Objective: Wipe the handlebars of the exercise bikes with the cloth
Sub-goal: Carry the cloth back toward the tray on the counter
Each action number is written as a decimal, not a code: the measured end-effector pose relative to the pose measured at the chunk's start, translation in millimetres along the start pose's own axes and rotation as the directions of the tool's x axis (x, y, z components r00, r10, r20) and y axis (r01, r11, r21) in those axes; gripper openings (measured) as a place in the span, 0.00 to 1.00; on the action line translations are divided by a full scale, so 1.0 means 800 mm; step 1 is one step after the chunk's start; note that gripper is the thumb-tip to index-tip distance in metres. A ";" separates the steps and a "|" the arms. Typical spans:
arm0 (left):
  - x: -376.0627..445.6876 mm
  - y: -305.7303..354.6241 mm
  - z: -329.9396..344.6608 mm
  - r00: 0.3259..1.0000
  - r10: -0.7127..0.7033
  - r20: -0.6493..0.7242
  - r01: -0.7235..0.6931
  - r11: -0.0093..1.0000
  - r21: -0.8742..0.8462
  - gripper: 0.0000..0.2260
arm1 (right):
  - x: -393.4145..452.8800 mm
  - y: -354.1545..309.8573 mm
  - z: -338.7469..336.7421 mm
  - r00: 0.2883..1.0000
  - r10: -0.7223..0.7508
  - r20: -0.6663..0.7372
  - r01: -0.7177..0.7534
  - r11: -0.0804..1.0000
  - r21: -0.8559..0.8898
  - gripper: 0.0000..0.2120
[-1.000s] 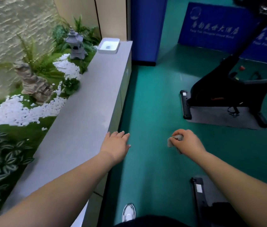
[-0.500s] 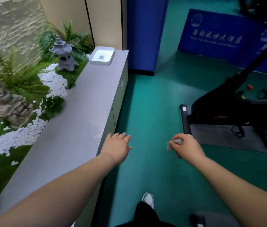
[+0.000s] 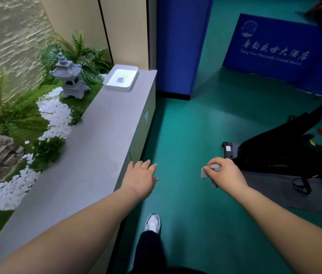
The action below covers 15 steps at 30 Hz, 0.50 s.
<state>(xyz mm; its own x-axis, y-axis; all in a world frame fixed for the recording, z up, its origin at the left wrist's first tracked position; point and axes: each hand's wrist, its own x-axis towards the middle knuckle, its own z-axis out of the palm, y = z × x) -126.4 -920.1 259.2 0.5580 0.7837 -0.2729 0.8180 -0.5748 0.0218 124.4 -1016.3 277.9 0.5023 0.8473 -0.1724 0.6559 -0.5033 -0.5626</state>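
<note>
I am standing in a gym room with a teal floor (image 3: 205,139) filling the middle and right of the frame. A long grey tabletop (image 3: 89,147) runs along the left, from the lower left corner up to a white tray (image 3: 121,77) at its far end. Beyond it, in the upper left, lies a small indoor garden with ferns, white pebbles and a grey stone lantern (image 3: 68,77). A blue banner (image 3: 271,50) with white lettering stands in the upper right.

At the right edge sits a black exercise bike (image 3: 286,153) on a grey mat (image 3: 286,192). Only its frame and base show; its handlebars are cut off beyond the upper right of the frame, so I cannot see them.

I judge I am between bikes, walking with the cloth and not wiping yet. My shoe (image 3: 152,223) shows at the bottom centre, mid-step. The next move, I think, calls for turning right and lifting the cloth up to the handlebars.

My right hand (image 3: 225,174), centre right, is closed into a fist around the small grey cloth (image 3: 208,171), bunched, with a corner poking out to the left. My left hand (image 3: 141,176), centre, is empty, fingers spread loosely, hovering by the tabletop's near edge; whether it touches I cannot tell.
</note>
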 end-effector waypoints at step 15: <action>0.301 -0.072 -0.093 0.998 0.062 -0.011 -0.062 0.998 0.027 0.23 | 0.288 -0.063 -0.022 0.996 0.056 -0.075 -0.052 0.997 0.057 0.03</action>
<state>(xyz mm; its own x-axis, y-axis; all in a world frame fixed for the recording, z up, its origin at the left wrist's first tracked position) -28.4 -680.6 264.0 0.6094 0.7488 -0.2606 0.7777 -0.6285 0.0127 216.8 -798.5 280.6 0.5792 0.8025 -0.1430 0.5957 -0.5365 -0.5978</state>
